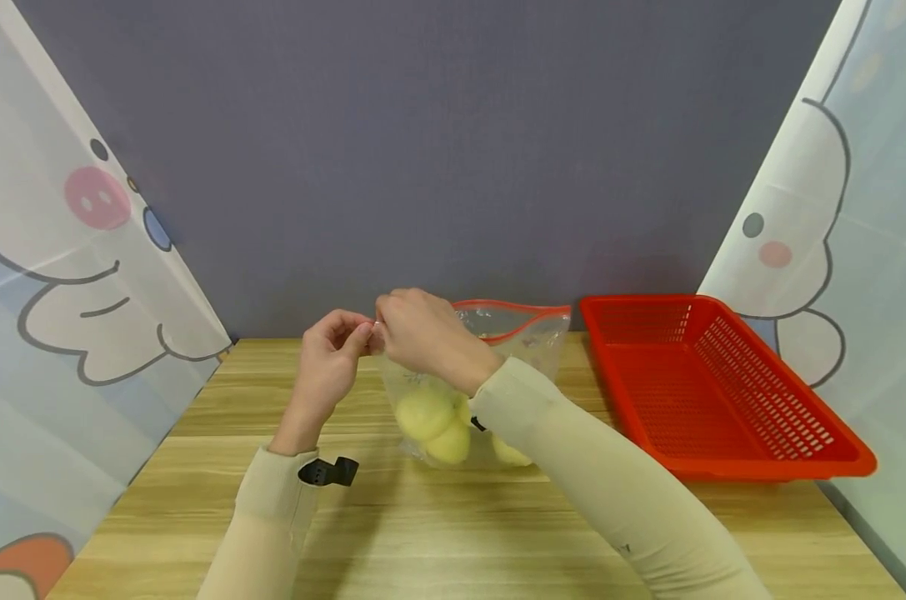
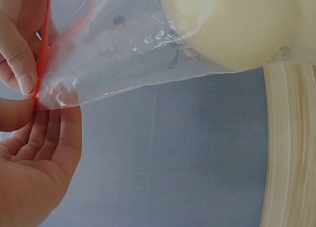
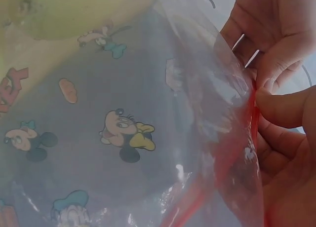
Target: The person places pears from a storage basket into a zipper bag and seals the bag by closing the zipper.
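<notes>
A clear zip bag (image 1: 543, 350) with a red zip strip and printed cartoon figures stands on the table, round pale-yellow fruits (image 1: 426, 414) in its lower part. My left hand (image 1: 330, 354) pinches the bag's top left corner between thumb and fingers. Right beside it, my right hand (image 1: 426, 329) pinches the red zip strip (image 3: 255, 108) at the same corner. Toward the right the bag's mouth gapes, its two red edges apart. In the left wrist view, both thumbs meet near the end of the strip. My right forearm hides part of the fruits.
A red plastic basket (image 1: 610, 375) with slotted sides stands on the right of the wooden table (image 1: 392, 533). Behind the table rises a grey panel (image 1: 453, 150). Cartoon-printed curtains (image 1: 40, 333) hang at both sides.
</notes>
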Tool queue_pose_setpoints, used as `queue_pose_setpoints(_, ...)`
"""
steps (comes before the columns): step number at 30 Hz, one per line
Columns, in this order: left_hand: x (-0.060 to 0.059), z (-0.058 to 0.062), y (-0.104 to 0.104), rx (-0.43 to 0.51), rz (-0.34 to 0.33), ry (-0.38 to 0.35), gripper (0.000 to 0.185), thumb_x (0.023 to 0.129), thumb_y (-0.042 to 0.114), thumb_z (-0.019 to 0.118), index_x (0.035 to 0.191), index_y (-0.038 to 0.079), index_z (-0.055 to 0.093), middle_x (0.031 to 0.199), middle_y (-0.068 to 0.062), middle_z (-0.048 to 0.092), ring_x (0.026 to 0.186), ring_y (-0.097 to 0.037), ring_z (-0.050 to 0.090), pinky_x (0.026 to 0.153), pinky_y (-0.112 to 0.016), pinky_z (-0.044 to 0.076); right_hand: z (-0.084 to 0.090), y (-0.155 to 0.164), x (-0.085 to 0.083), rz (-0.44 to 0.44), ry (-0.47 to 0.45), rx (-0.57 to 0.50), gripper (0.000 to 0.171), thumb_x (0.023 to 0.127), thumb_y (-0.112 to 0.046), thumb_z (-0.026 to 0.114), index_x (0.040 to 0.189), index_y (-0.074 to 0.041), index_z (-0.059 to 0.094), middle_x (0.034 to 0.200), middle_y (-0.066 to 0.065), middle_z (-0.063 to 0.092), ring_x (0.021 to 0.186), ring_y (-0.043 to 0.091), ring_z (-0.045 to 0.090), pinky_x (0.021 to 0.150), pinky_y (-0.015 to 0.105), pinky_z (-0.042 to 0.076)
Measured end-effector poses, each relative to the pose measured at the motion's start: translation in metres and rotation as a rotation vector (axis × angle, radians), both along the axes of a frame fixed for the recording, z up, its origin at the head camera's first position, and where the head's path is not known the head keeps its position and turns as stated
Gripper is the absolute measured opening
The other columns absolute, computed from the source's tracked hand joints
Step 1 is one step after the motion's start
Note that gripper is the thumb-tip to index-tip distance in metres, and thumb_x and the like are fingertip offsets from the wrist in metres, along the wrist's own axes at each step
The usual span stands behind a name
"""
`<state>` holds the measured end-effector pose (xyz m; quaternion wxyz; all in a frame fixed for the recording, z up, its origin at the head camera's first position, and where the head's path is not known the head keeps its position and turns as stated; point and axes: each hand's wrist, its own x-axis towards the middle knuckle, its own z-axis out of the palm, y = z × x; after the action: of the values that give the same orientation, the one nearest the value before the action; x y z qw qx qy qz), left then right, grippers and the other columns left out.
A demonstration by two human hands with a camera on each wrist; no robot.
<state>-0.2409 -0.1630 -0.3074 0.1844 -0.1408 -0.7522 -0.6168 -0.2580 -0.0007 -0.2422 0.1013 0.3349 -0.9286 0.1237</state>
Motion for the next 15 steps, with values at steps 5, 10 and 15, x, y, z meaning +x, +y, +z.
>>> queue_pose_setpoints(5,-0.0007,0.0004,-0.0005,-0.011,-0.005,-0.01,0.015,0.104,0.005,0.057,0.106,-0.009,0.062,0.099,-0.022,0.065,0.08,-0.014,0.068,0.078,-0.028,0.061,0.0008,0.0002,-0.0001,-0.003,0.003,0.006,0.021,0.106,-0.025,0.055,0.099,-0.011,0.069,0.09,-0.001,0.062,0.076,0.012,0.059,0.056,0.024,0.051)
queue_pose_setpoints(10,-0.0014,-0.0008,-0.0014,-0.021,-0.012,-0.026,0.017,0.105,0.008,0.055,0.108,-0.007,0.06,0.101,-0.023,0.064,0.082,-0.016,0.068,0.08,-0.027,0.06,0.0012,0.0023,-0.0001,-0.009,-0.006,0.006,0.021,0.106,-0.023,0.053,0.099,-0.011,0.068,0.09,-0.001,0.061,0.074,0.013,0.058,0.054,0.025,0.05)
queue_pose_setpoints(15,-0.0018,-0.001,-0.0011,-0.023,-0.014,-0.01,0.015,0.105,0.007,0.054,0.108,-0.007,0.059,0.098,-0.023,0.062,0.08,-0.017,0.067,0.08,-0.026,0.06,0.0018,0.0062,0.0001,-0.019,-0.01,0.009,0.016,0.105,-0.022,0.056,0.102,-0.012,0.068,0.092,-0.001,0.062,0.077,0.013,0.059,0.056,0.025,0.051)
